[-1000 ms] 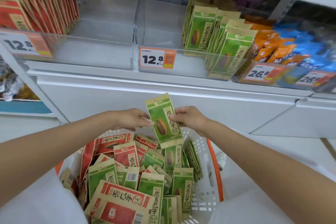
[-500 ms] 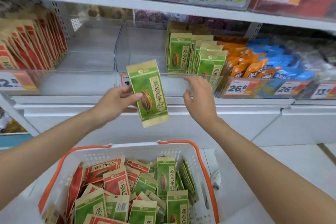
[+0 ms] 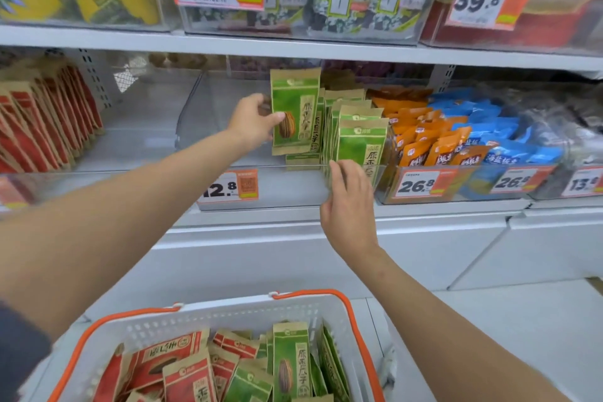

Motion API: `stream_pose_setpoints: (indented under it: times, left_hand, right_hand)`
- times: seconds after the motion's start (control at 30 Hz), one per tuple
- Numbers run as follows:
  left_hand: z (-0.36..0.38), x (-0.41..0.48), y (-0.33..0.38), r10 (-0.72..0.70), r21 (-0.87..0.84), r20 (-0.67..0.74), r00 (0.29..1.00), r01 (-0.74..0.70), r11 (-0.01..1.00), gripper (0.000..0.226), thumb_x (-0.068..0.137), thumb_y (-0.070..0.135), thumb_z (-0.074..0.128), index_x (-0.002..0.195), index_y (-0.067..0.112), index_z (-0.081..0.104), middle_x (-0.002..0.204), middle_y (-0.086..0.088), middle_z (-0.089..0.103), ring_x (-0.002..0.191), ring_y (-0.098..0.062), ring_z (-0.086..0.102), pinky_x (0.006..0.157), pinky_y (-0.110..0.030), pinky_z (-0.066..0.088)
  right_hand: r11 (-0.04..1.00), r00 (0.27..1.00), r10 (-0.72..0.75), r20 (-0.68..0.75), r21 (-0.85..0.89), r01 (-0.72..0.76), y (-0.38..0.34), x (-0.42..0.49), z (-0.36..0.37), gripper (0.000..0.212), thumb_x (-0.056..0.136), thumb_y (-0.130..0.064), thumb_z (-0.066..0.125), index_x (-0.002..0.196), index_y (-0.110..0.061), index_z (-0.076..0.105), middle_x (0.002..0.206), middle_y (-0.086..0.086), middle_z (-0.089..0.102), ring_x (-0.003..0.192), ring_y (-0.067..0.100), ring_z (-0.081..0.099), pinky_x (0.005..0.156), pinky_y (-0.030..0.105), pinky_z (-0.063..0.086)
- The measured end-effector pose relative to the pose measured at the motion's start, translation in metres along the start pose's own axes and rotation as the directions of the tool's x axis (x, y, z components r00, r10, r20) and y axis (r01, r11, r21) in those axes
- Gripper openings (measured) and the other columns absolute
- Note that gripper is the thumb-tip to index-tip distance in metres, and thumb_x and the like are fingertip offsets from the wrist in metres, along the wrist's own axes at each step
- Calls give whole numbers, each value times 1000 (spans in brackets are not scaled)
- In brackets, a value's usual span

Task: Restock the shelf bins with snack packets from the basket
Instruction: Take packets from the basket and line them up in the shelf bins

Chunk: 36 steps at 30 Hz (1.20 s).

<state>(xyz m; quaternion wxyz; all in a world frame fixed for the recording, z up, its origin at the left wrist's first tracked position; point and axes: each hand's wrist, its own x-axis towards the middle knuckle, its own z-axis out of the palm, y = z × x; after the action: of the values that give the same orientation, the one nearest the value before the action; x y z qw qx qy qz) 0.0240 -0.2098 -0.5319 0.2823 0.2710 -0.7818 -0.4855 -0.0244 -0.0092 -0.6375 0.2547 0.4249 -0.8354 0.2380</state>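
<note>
The left hand [image 3: 253,122] pinches a green packet [image 3: 295,111] by its left edge, thumb on the front, holding it upright inside the clear bin [image 3: 293,186], just left of the standing row of green packets [image 3: 359,140]. The right hand [image 3: 347,206], fingers loosely open and holding nothing, touches the bin's front lip below that row. The step looks like placement: next the packet wants sliding against the row and releasing so it stands. Left of the bin stand red packets [image 3: 42,127]; right of it, orange packets [image 3: 424,137]. Below the bin, the basket [image 3: 228,320] holds more red and green packets. The bin's front wall is the only obstacle.
</note>
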Motion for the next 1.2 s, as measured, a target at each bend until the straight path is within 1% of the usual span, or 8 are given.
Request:
stream_pose_setpoints:
  times: [0.13,0.4,0.53,0.7,0.9,1.0,1.1,1.2]
  left_hand:
    - [34,22,-27,-123,65,27,992,121,990,29,88,9,69,115,-1,61,111,-18,64,108,-35,62,93,-49,52]
    - [50,38,-34,-288,23,-42,957,289,957,42,80,7,77,102,10,42,121,-21,55,110,-39,59,88,-52,54]
    - [50,33,-29,-337,-95,-29,941,333,938,34,83,2,73,100,7,45,109,-15,51,107,-35,60,84,-44,56]
    - [40,29,-33,-315,1,-58,947,315,949,38,77,17,81,79,16,43,106,-13,55,105,-31,62,90,-43,55]
    - [32,15,-21,-207,178,-76,975,217,960,31,82,24,77,78,17,48,94,-5,55,106,-30,60,93,-41,52]
    - [23,-7,-11,-94,278,-118,988,124,952,30,85,24,73,71,24,46,82,4,56,94,-25,61,79,-32,48]
    - [12,-43,-5,59,368,-106,993,-16,930,24,82,18,65,69,23,46,67,7,55,78,-26,61,65,-31,45]
    - [-2,-91,-11,127,411,11,992,-120,904,22,80,15,61,68,23,45,62,7,56,70,-27,60,65,-36,49]
  right_hand:
    - [1000,1000,-9,-12,-5,9,2,-3,4,64,76,-4,55,140,-1,42,140,16,43,136,30,28,115,45,29]
    - [1000,1000,-16,0,-10,16,1,-6,7,70,75,-4,51,144,0,36,144,16,37,140,31,25,116,47,27]
    - [1000,1000,-10,7,-8,10,1,-6,7,70,76,-4,49,145,0,35,146,17,37,142,32,25,116,47,27]
    - [1000,999,-5,31,-8,5,0,-7,6,71,76,-3,49,145,0,34,147,17,36,142,32,23,116,47,26]
    - [999,998,16,62,-29,-15,-6,-9,-2,72,76,-5,49,146,0,33,149,18,34,144,33,24,117,50,22]
    - [997,997,-61,53,-34,63,-12,-16,-10,68,77,-7,36,145,-3,36,148,16,35,141,30,28,117,48,20]
    - [988,985,-144,92,73,138,-23,-25,-11,64,76,-1,48,139,-5,43,142,16,42,132,31,38,111,45,31]
    - [964,957,-199,211,216,152,-42,-39,-6,57,74,4,54,130,-5,54,132,15,51,122,32,49,101,45,42]
